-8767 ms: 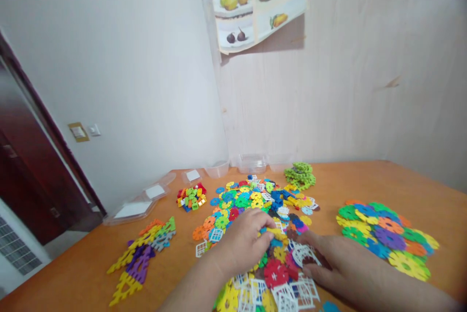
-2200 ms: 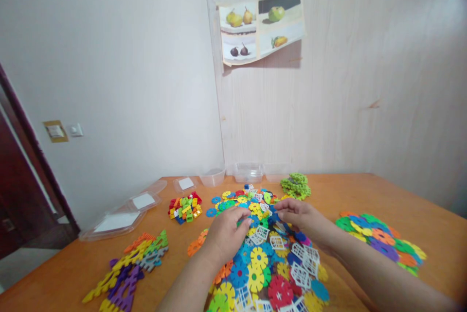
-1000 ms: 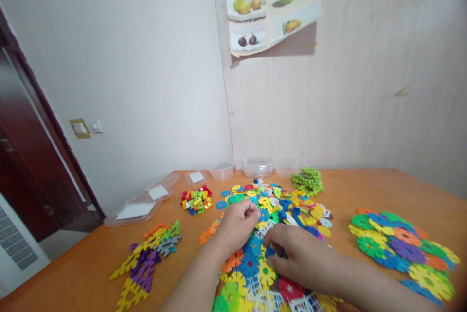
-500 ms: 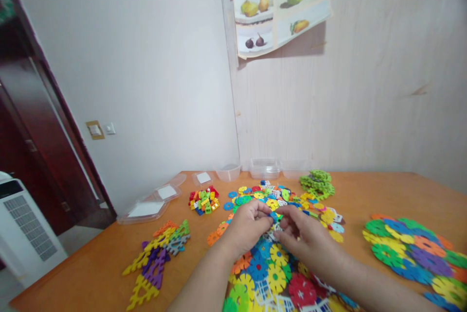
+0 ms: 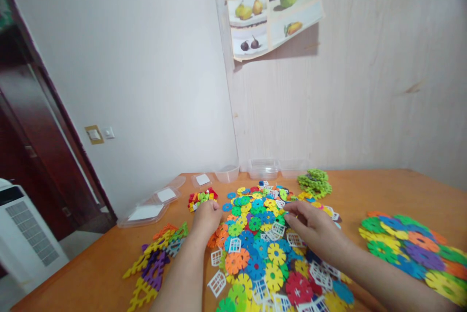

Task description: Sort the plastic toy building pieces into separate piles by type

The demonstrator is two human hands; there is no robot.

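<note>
An orange wooden table meets white walls; a fruit poster without legible writing hangs beyond both hands. The left hand, curled shut, touches small multicoloured plastic bricks. The right hand presses spread fingers onto the central heap of colourful plastic gear discs.

left hand moved to small bricks, right hand parted rightward
</note>
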